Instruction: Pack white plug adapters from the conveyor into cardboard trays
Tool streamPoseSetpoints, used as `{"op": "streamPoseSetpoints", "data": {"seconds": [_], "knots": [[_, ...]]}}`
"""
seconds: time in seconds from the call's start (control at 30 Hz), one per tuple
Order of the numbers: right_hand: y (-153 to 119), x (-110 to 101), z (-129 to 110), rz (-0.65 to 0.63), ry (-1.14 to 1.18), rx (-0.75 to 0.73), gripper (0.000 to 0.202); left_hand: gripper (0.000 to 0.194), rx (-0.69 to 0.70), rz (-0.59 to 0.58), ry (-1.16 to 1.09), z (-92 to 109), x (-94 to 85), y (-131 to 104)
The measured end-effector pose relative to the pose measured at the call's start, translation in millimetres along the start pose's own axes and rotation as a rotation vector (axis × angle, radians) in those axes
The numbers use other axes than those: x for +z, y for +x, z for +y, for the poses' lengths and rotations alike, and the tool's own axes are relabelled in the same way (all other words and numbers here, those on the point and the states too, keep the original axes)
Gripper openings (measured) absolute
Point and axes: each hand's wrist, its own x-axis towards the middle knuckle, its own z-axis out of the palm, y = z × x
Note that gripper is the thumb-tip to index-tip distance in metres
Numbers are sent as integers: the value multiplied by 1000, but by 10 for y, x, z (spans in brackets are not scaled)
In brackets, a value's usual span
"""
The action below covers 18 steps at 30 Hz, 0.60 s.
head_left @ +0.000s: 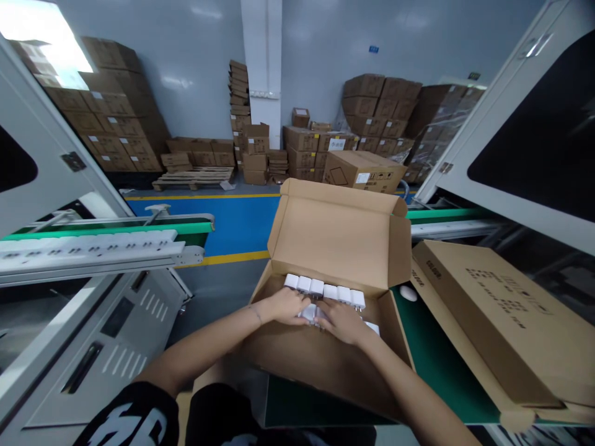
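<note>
An open cardboard box [334, 238] stands in front of me with its lid raised. Along its back wall sits a row of white plug chargers [330, 292], some with metal prongs showing. My left hand [289, 305] and my right hand [344, 321] are inside the box, just in front of that row. Between them they grip white chargers [308, 313], the left fingers curled at one end and the right fingers over the other. Another white charger [372, 327] shows beyond my right hand, and my fingers partly hide the rest of this front group.
On the left, a conveyor [186, 255] carries a line of white chargers [93, 243]. A closed carton [520, 316] lies on the green surface to the right, near a small white round piece [408, 293]. Stacked cartons [121, 118] line the far wall.
</note>
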Motion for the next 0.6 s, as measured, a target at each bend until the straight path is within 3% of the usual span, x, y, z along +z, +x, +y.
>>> {"op": "streamPoseSetpoints", "data": {"seconds": [0.33, 0.6], "knots": [[-14, -1, 30, -12, 15, -22, 47, 49, -18, -28, 2, -7, 12, -10], [-41, 19, -28, -51, 86, -1, 56, 53, 37, 77, 20, 0, 150, -42]]}}
